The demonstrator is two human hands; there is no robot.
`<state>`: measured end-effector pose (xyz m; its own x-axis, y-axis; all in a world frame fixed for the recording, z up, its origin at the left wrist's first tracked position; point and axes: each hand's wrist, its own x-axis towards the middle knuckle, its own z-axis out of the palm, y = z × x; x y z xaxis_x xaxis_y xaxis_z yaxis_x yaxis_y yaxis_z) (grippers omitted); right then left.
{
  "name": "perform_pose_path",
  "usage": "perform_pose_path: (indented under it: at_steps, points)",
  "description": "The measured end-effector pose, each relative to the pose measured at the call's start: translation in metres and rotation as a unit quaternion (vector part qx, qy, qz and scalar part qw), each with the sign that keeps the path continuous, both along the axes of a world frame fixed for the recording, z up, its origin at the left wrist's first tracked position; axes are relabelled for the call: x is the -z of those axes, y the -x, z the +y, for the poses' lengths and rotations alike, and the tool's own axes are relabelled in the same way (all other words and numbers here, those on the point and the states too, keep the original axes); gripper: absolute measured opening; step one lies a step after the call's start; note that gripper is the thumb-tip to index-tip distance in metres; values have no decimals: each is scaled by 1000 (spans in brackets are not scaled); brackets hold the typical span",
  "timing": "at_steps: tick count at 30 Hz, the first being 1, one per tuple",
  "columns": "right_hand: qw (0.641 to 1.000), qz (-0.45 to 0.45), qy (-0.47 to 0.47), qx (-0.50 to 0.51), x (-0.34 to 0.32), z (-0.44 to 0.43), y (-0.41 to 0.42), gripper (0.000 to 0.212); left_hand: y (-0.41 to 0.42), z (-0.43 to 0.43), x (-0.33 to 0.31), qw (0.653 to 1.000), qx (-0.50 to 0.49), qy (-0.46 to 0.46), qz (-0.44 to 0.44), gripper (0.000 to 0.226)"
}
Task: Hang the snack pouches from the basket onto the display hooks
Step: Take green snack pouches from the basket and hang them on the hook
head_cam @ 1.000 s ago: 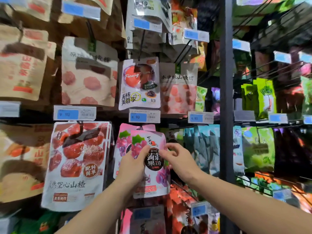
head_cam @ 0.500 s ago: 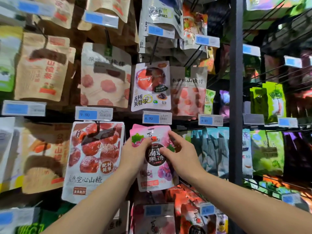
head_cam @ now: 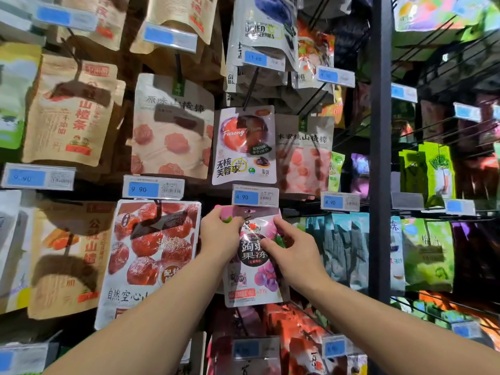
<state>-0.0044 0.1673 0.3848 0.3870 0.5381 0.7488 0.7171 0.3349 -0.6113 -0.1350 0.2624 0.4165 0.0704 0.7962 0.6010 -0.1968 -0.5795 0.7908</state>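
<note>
Saw left hand (head_cam: 220, 236) pinching pouch (head_cam: 251, 269) top-left corner, right hand (head_cam: 295, 250) gripping its right edge; pouch sat just under the tag (head_cam: 255, 196). Couldn't see the hook, likely behind it. I'd have kept the top level and pushed the hole straight on.

Both hands (head_cam: 220, 236) gripping pink grape-jelly pouch (head_cam: 253, 266), just under 4.90 price tag (head_cam: 255, 196)

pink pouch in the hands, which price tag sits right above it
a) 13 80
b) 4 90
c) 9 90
b: the price tag directly over the pink pouch, which the left hand and right hand both hold near its top, reads 4 90.
</note>
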Motion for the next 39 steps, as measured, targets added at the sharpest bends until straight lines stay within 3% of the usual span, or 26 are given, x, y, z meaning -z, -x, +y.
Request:
perform_pose_path:
  at_steps: [8, 12, 15, 18, 22, 26, 31, 39]
  points:
    - [999, -9, 32, 4, 1, 7, -1, 67, -3, 13, 3, 999, -47, -2, 10, 18]
    - [996, -40, 75, 3, 12, 9, -5, 74, -2, 4, 21, 987, -128, -59, 71, 68]
    - [991, -64, 120, 4, 24, 11, -10, 82, -3, -5, 49, 961, -184, -125, 167, 82]
    - [989, -71, 131, 12, 30, 17, -15, 84, -5, -9, 71, 942, -195, -124, 245, 86]
    - [989, -67, 132, 22, 37, 29, -16, 86, -6, -6, 86, 939, -177, -108, 274, 92]
    - [984, -89, 147, 36, 42, 42, -11, 82, -6, 5, 95, 953, -129, -94, 257, 94]
    - [980, -106, 149, 75, 45, 53, -2, 65, -13, 15, 91, 950, -152, -78, 260, 90]
    - [985, -40, 142, 88, 43, 42, 1, 77, -22, 19, 97, 956, -131, -55, 256, 93]
